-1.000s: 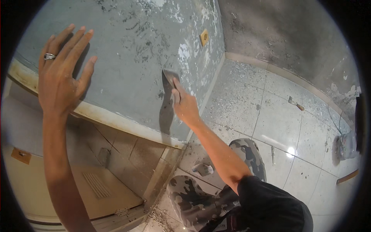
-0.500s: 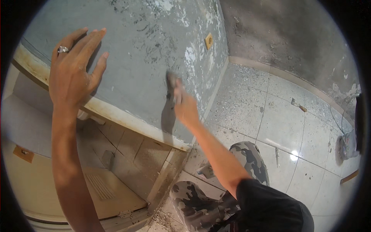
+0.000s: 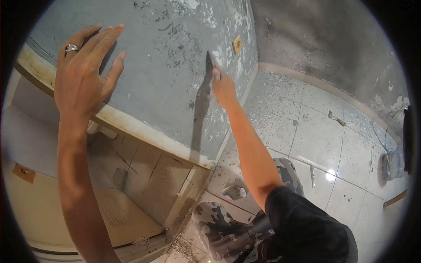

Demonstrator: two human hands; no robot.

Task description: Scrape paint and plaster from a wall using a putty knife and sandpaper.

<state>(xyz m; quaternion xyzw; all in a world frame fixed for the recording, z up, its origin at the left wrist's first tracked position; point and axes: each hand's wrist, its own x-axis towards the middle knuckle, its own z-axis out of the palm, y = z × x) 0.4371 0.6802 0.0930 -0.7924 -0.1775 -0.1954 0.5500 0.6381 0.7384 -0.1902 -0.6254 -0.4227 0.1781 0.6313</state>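
In my right hand (image 3: 224, 87) is a scraper (image 3: 209, 62), its dark blade against the grey wall (image 3: 144, 74), where paint has flaked off in white and dark patches. The fingers are wrapped round its handle, which is mostly hidden. A long shadow falls on the wall below it. My left hand (image 3: 85, 72), wearing a ring, rests on the wall near its left edge, fingers stretched out and holding nothing. A yellowish wall socket (image 3: 237, 44) sits just above and right of the scraper.
A second scraper (image 3: 337, 118) lies on the tiled floor (image 3: 318, 136) among paint flakes. Closer to me is a thin metal tool (image 3: 312, 176). A beige door panel (image 3: 118, 215) is at lower left. A clear plastic container (image 3: 394, 162) stands far right.
My right hand has moved the scraper up and to the right along the wall, closer to the socket. The left hand has stayed nearly in place.
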